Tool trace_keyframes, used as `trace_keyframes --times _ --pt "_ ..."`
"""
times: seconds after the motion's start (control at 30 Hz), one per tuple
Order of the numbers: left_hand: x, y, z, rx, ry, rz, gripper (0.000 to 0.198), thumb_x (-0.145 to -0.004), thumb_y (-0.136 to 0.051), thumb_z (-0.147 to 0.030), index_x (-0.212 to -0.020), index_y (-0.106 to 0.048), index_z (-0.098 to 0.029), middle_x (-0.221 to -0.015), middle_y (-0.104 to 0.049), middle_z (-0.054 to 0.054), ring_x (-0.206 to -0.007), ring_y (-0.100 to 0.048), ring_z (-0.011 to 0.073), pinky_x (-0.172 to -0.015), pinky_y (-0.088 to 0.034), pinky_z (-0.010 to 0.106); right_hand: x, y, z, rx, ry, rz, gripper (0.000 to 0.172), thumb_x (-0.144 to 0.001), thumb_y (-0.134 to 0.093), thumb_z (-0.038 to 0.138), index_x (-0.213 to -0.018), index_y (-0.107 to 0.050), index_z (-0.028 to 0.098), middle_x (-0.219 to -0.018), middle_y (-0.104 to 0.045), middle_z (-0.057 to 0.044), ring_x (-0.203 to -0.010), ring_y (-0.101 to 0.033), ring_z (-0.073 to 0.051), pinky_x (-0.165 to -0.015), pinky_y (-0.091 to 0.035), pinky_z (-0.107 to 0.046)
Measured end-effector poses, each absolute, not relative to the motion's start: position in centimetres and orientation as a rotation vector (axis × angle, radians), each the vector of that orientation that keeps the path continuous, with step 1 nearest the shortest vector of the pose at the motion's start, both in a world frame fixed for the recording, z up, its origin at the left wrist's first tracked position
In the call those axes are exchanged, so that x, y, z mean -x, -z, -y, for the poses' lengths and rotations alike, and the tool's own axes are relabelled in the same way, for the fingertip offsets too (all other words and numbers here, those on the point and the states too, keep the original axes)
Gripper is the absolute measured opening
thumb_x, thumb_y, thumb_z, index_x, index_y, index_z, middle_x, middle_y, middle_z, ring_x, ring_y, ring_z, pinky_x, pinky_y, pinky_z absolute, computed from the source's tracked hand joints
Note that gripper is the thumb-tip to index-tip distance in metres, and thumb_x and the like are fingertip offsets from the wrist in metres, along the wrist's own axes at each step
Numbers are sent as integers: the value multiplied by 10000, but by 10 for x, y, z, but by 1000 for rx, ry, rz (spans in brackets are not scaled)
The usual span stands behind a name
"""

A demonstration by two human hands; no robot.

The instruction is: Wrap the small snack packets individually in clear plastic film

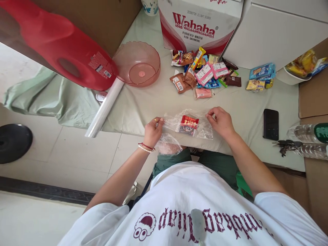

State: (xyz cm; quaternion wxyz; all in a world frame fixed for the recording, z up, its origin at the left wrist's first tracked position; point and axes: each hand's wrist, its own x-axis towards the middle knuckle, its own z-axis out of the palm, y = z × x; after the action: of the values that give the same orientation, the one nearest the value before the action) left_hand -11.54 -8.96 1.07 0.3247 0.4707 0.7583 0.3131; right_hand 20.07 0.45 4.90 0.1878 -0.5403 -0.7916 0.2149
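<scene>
A sheet of clear plastic film (205,130) is stretched between my two hands near the table's front edge. My left hand (153,130) pinches its left end, and a loose bunch of the film hangs below that hand over my leg. At the upper right corner, my right hand (220,121) grips the film between thumb and fingers. A red snack packet (189,120) lies in the middle of the film, with a darker packet (188,130) against its lower side. Whether the film is a bag or a flat sheet, I cannot tell.
Behind are a pile of wrapped snacks (205,73), a pink bowl (138,65) and a water carton (197,27). A film roll (105,107) and red jug (69,51) are left. Blue packets (262,71), a phone (271,124), keys (285,146) and bottles (304,133) are right.
</scene>
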Motion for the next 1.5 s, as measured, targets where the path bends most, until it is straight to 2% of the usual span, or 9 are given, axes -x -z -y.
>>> trace_keyframes --times 0.13,0.23,0.37,0.6,0.8,0.9,1.13,1.33,1.5 --pt "116 -7 89 -1235 -845 -1967 353 -1010 -495 -493 -967 -711 -217 -811 -687 17 -779 -599 171 -700 -432 265 -156 -64 -36 1003 -396 2646 384 -951 -619 183 -1327 -681 233 -1371 -617 -127 -1237 -509 -335 -1010 -448 -495" --pt "116 -8 87 -1232 -848 -1961 370 -1016 -491 -495 -983 -727 -212 -867 -723 31 -816 -625 175 -726 -449 268 -119 -66 -53 727 -434 2867 360 -966 -596 146 -1279 -736 257 -1496 -567 -96 -1325 -452 -345 -1045 -418 -512" --pt "114 -9 85 -1223 -870 -1964 360 -1020 -497 -473 -1030 -740 -207 -965 -766 50 -858 -652 181 -784 -480 281 -84 -61 -68 723 -660 2947 202 -980 -605 208 -1021 -803 218 -1336 -671 -99 -1199 -565 -316 -951 -439 -431" --pt "114 -4 82 -1233 -958 -1927 368 -1012 -500 -468 -1012 -742 -192 -1023 -783 68 -839 -667 173 -811 -502 286 -68 -47 -92 1424 -980 2645 213 -961 -592 192 -1033 -787 144 -951 -761 -87 -881 -660 -233 -770 -435 -317" --pt "114 -9 73 -1220 -854 -1968 387 -1005 -492 -466 -861 -732 -199 -736 -723 7 -622 -549 144 -670 -432 280 -84 -48 -101 1550 -837 2342 248 -942 -525 147 -1054 -746 134 -1069 -734 -129 -981 -645 -262 -882 -463 -359" --pt "115 -12 66 -1224 -826 -1967 368 -1003 -498 -435 -839 -731 -202 -717 -732 7 -583 -519 145 -655 -416 292 -104 -63 -86 1392 -724 2196 243 -982 -523 248 -1081 -725 156 -1122 -703 -128 -1015 -624 -261 -930 -458 -376" --pt "115 -12 60 -1244 -822 -1927 354 -1009 -497 -428 -830 -715 -213 -742 -751 17 -612 -543 156 -654 -401 297 -142 -70 -18 1183 -1101 2529 327 -952 -669 533 -1074 -746 239 -936 -733 -72 -928 -634 -266 -862 -438 -363" --pt "113 -11 60 -1252 -821 -1934 357 -1009 -489 -439 -829 -700 -215 -729 -740 12 -625 -552 156 -665 -405 289 -140 -52 -3 1306 -1195 2516 41 -888 -716 269 -893 -741 237 -745 -657 -23 -789 -577 -220 -786 -431 -331" --pt "113 -11 60 -1277 -806 -1946 364 -1008 -490 -443 -826 -702 -209 -715 -727 6 -624 -548 151 -662 -403 283 -139 -48 -7 1322 -1056 2388 47 -855 -738 264 -865 -766 228 -1083 -700 -88 -1035 -580 -269 -967 -448 -418"
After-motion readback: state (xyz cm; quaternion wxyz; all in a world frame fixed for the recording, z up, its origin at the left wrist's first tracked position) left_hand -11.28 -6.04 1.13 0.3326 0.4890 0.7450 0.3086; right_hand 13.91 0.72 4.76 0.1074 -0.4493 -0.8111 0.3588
